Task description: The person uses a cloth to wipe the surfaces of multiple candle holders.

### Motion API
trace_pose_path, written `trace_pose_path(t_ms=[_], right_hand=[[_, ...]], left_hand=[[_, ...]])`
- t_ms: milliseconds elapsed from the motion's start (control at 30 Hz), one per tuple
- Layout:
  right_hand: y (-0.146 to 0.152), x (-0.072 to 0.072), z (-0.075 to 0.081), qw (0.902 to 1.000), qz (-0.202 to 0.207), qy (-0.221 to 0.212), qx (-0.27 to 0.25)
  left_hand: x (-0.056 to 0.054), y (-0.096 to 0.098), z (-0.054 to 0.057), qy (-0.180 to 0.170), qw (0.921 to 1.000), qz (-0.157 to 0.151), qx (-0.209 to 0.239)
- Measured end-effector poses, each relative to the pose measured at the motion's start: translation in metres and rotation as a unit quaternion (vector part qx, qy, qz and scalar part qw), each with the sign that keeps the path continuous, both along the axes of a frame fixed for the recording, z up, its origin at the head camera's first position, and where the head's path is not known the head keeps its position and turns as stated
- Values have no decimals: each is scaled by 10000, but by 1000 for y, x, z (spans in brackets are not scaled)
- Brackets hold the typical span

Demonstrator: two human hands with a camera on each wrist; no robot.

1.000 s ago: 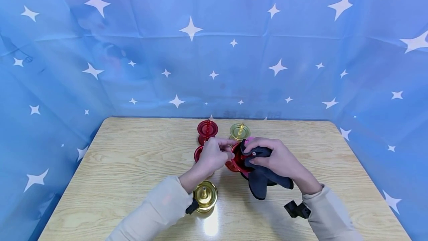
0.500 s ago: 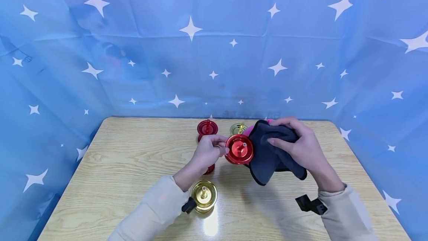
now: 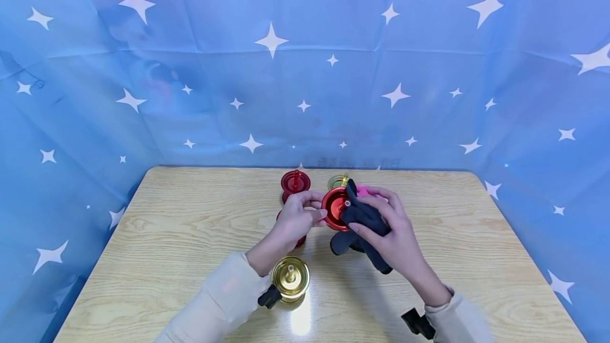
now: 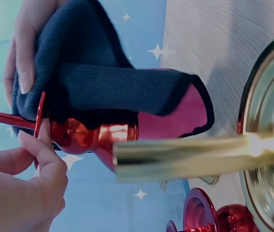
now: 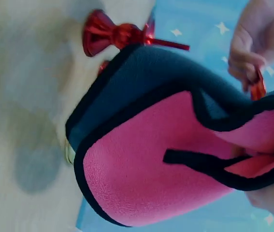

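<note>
A shiny red candlestick [image 3: 335,206] with a dish and central spike is raised above the table. My left hand [image 3: 297,218] pinches its dish rim from the left; in the left wrist view the candlestick's stem [image 4: 76,135] lies sideways below the fold of a cloth. That cloth [image 3: 364,221], dark grey with a pink reverse [image 5: 151,159], is bunched in my right hand [image 3: 395,232]. Part of the cloth lies over the right side of the dish, beside the spike. Most of the candlestick's lower body is hidden in the head view.
Behind my left hand stands another red candlestick [image 3: 295,181], with a further red one [image 3: 301,241] mostly covered by the hand. A gold candlestick [image 3: 291,278] is close to my left wrist. A pale gold one [image 3: 335,181] stands behind the cloth.
The cloth came off the red dish to the right, baring it, then moved back left onto its right side. My left hand keeps its hold on the rim, slightly higher than before.
</note>
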State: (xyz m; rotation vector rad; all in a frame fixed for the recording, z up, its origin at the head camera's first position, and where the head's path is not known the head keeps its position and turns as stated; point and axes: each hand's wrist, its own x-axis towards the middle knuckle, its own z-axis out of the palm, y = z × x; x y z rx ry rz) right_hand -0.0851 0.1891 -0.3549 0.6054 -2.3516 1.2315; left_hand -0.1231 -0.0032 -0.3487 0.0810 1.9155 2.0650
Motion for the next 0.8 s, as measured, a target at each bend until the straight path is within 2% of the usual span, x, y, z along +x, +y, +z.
trace_pose_path(t_ms=[133,233,400,533,600,700,800], right_hand=[[-5,5,-10,9998,-72,140,76],[-6,7,-14,9996,-87,270,78],[-3,4,-10,9994,180,275,73],[1,-1,-4,9981,575,97,196],[2,-4,-2,9975,680,-18,201],[2,-6,-1,9977,575,-342,-54],[1,-7,-4,9956,228,-759,-510]], left_hand=[[0,-2,-3,29,10000,-10,-82],[-1,-3,-5,78,9995,-147,-268],[-3,-7,-3,322,9946,-678,-714],[-5,-10,6,625,9834,-1214,-1193],[-6,-12,11,742,9788,-1343,-1359],[-6,-12,15,610,9825,-1252,-1238],[-6,-12,13,386,9897,-1053,-888]])
